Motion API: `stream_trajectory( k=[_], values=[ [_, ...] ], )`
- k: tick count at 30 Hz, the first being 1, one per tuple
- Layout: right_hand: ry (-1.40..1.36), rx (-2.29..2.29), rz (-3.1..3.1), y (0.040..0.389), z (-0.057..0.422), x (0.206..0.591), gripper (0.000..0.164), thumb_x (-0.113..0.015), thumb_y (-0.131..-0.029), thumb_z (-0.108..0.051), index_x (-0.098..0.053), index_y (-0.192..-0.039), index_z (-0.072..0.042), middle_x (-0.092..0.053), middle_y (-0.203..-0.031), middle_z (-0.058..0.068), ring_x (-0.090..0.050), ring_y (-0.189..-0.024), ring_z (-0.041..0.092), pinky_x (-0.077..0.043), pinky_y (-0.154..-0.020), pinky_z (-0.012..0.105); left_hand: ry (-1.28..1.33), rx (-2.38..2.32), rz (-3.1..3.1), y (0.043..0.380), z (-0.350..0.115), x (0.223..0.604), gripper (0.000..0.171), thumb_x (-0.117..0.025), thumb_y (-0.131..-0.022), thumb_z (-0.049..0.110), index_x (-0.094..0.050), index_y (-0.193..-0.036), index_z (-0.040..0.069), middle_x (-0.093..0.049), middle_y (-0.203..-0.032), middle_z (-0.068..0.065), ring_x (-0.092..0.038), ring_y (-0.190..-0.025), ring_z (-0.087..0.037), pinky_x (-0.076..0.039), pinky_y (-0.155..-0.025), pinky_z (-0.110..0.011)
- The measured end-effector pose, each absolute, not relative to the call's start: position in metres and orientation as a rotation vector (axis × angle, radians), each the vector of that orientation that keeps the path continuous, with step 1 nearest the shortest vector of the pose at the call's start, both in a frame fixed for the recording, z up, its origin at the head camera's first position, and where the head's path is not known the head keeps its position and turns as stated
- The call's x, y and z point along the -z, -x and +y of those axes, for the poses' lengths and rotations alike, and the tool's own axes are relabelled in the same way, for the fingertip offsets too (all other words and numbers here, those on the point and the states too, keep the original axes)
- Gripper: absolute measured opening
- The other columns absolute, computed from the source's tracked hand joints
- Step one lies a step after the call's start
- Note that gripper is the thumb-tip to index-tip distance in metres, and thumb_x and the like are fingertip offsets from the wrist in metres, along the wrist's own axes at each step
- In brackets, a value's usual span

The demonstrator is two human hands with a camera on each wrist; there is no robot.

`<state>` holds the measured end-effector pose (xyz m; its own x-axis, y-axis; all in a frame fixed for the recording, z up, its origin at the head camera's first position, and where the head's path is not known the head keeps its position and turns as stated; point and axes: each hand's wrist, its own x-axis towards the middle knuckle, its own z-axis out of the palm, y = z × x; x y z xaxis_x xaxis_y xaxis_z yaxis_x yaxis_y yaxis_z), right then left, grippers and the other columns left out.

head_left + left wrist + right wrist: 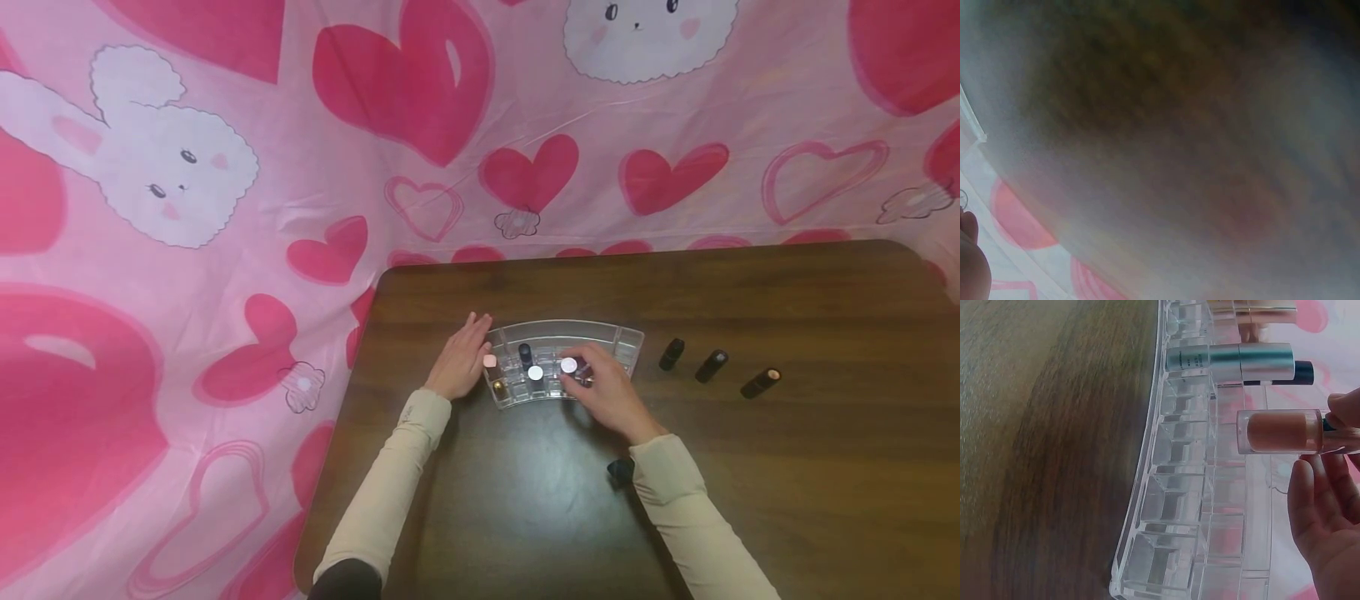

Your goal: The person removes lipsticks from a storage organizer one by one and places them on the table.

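Note:
A clear acrylic lipstick organizer [558, 331] with compartments stands on the table. Above it my right hand [611, 400] pinches a lip gloss tube [1282, 432] by its upper end. The tube is upright, its clear body filled with brownish nude colour, and compartments beneath it hold nothing. My left hand [459, 360] lies against the organizer's left end, fingers straight. In the organizer stand a silver lipstick tube [1235, 361], a black tube [525, 357], a pink-topped tube [491, 362] and a gold-topped one [500, 387]. The left wrist view is mostly blurred.
Three dark lipstick tubes, a left one [672, 354], a middle one [711, 366] and a right one [761, 382], stand right of the organizer. A black object [620, 472] is partly hidden by my right sleeve. A pink heart-print cloth [420, 200] hangs behind the wooden table [825, 467].

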<state>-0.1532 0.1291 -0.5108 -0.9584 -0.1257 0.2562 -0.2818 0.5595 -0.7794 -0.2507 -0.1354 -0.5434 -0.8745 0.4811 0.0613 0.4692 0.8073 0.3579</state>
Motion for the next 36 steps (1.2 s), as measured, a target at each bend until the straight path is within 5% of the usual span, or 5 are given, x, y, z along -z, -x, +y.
stream_trajectory(
  k=[9, 36],
  values=[
    [-0.358, -1.378, -2.556, 0.151, 0.134, 0.511, 0.03, -0.073, -0.082, -0.005, -0.063, -0.11, -0.003, -0.061, -0.1, 0.01, -0.061, -0.089, 0.023, -0.056, -0.077, 0.044, -0.759, -0.592, 2.937, 0.25, -0.136, 0.543, 0.056, -0.037, -0.103, 0.034, -0.022, -0.155, 0.018, -0.022, -0.162, 0.002, -0.005, -0.152, -0.014, -0.019, -0.122, -0.044],
    [-0.3, -1.318, -2.469, 0.147, 0.15, 0.51, 0.031, -0.077, -0.078, -0.005, -0.066, -0.107, -0.003, -0.06, -0.096, 0.008, -0.059, -0.083, 0.022, -0.054, -0.07, 0.035, -0.794, -0.586, 2.943, 0.251, -0.137, 0.545, 0.057, -0.036, -0.103, 0.035, -0.023, -0.155, 0.015, -0.021, -0.162, 0.001, -0.008, -0.152, -0.017, -0.021, -0.121, -0.046]
  ],
)
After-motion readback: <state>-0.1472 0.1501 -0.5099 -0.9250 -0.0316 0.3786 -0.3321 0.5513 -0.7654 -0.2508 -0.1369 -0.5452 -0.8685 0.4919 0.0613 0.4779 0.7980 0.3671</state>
